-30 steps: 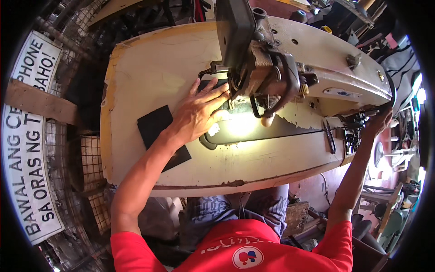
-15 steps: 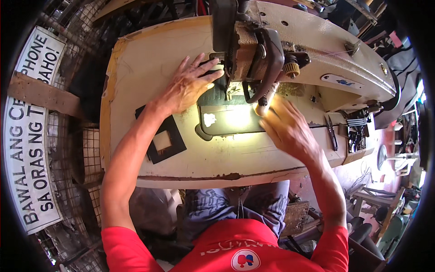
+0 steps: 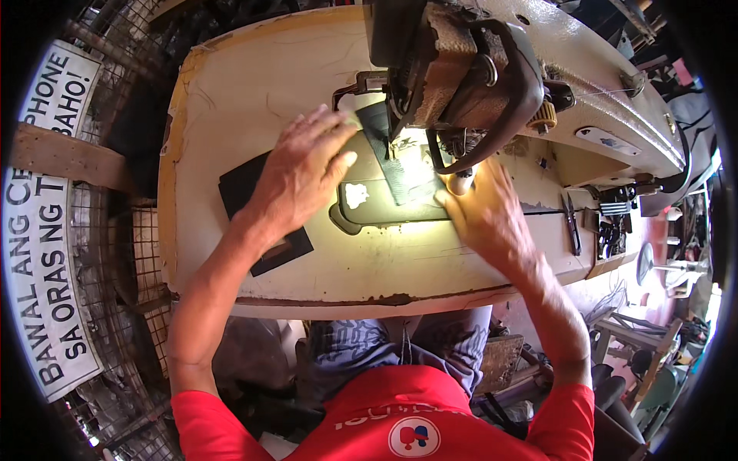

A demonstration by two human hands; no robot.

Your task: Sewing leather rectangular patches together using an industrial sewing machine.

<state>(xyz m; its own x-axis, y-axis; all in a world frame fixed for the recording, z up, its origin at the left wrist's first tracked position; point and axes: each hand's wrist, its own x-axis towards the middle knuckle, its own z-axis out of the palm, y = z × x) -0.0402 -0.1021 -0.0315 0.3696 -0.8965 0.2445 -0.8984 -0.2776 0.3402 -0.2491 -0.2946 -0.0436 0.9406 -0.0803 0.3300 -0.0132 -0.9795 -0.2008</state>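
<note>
A dark strip of material (image 3: 377, 138), leather-like, lies slanted under the needle area of the sewing machine (image 3: 450, 77), its near end brightly lit. My left hand (image 3: 307, 173) hovers left of the strip, fingers stretched out and somewhat blurred, nothing visible in it. My right hand (image 3: 492, 211) lies flat to the right of the needle, beside the small lamp (image 3: 460, 183). Its fingers are extended, some fingertips hidden behind the lamp and machine head. Whether they touch the strip I cannot tell. A black panel with a rectangular cut-out (image 3: 288, 250) lies partly under my left forearm.
The pale table (image 3: 346, 273) has a chipped front edge. A metal slide plate (image 3: 365, 196) bears a white patch. On the right lie dark tweezers or snips (image 3: 570, 223) and a small tray of metal parts (image 3: 611, 238). A wire grid (image 3: 154, 261) with a sign stands left.
My left hand has come off the material, moving left and nearer me. The strip now lies turned, slanting toward me. My right hand has shifted slightly right; the machine head appears larger and further right.
</note>
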